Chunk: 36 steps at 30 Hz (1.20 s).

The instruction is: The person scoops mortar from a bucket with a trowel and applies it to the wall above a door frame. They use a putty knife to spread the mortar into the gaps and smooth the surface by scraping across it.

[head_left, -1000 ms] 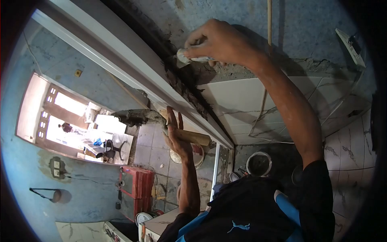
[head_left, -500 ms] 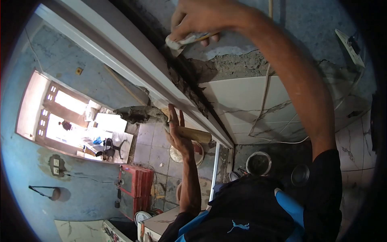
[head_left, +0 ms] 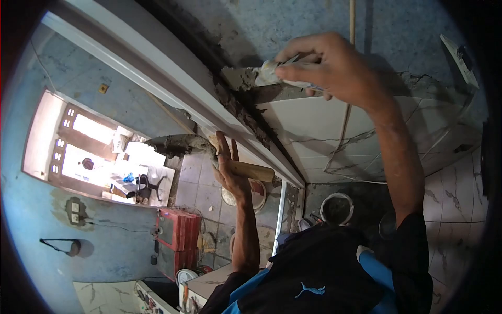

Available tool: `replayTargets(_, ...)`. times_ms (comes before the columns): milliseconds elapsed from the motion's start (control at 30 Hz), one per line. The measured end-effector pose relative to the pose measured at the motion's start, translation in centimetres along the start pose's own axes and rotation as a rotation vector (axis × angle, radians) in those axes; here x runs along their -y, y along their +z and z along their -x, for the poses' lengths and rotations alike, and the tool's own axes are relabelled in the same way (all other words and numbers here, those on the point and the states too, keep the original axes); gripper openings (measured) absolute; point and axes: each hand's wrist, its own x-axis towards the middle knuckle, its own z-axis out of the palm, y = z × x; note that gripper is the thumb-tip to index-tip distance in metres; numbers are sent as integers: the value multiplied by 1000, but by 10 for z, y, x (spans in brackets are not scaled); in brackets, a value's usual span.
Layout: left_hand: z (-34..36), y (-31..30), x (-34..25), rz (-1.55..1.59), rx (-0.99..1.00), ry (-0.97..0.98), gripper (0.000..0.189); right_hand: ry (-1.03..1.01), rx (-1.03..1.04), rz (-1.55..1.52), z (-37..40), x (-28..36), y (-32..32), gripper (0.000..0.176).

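My left hand [head_left: 230,172] is at the white door frame [head_left: 157,68], with a trowel's wooden handle [head_left: 253,171] lying between thumb and palm and its fingers stretched along the frame. The trowel's mortar-covered blade [head_left: 180,145] points left. My right hand [head_left: 334,68] is closed round a whitish, mortar-smeared tool [head_left: 269,74], whose exact shape I cannot make out. That tool is close to the rough mortar strip [head_left: 238,77] between the blue wall and the marbled tiles [head_left: 308,128].
A bucket of grey mix [head_left: 336,209] stands on the floor below. Red cabinet [head_left: 178,235] and another bucket [head_left: 256,196] are beyond the frame. A thin pipe [head_left: 345,120] runs down the tiled wall. A window [head_left: 83,152] is at the left.
My right hand has moved right and down with its tool, away from the dark gap beside the frame. My left hand has hardly moved.
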Motion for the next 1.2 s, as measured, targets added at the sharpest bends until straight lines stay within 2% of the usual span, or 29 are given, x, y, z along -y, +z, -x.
replayTargets(133, -1, 2, -1, -15, -8, -6, 57, -35, -71, 143, -10, -10, 11, 30)
replayTargets(233, 1, 2, -1, -7, -6, -7, 57, -5, -87, 113, -19, -9, 16, 29)
replayTargets(400, -1, 0, 1, -7, -4, -18, 57, -122, -72, 30, -37, -10, 31, 28)
replayTargets(500, 0, 2, 0, -15, -13, -17, 57, -76, -12, -18, -40, -11, 29, 28)
replayTargets(633, 2, 4, 0, 3, -40, -5, 56, -115, 32, -33, -17, -6, 0, 33)
replayTargets(733, -1, 3, -3, 3, -34, 0, 57, 6, 11, -44, 25, 2, -14, 28)
replayTargets(800, 2, 1, -6, 36, -14, -17, 53, 2, -125, -62, 55, -11, -10, 31)
replayTargets(900, 24, -13, -4, -23, -91, -100, 50, 203, -71, -157, 105, -25, 12, 31)
replayTargets(933, 36, -8, -20, -173, -72, -151, 49, 281, -64, -236, 121, -24, 25, 29)
replayTargets(967, 52, -3, -24, -219, -232, -169, 38, 174, -18, -175, 135, -31, 39, 31)
replayTargets(1000, 67, -8, -35, -259, -202, -283, 34, 68, 17, -115, 145, -36, 49, 34)
replayTargets(1033, 81, -11, -43, -293, -164, -402, 31, 62, 42, -129, 149, -37, 55, 34)
replayTargets(1100, 104, -3, -60, -427, -211, -492, 29, -257, 134, 252, 155, -34, 65, 38)
replayTargets(1133, 115, 0, -66, -551, -231, -577, 27, -339, 176, 319, 156, -36, 69, 42)
replayTargets(1200, 137, 6, -70, -678, -249, -597, 26, -399, 251, 397, 156, -34, 75, 46)
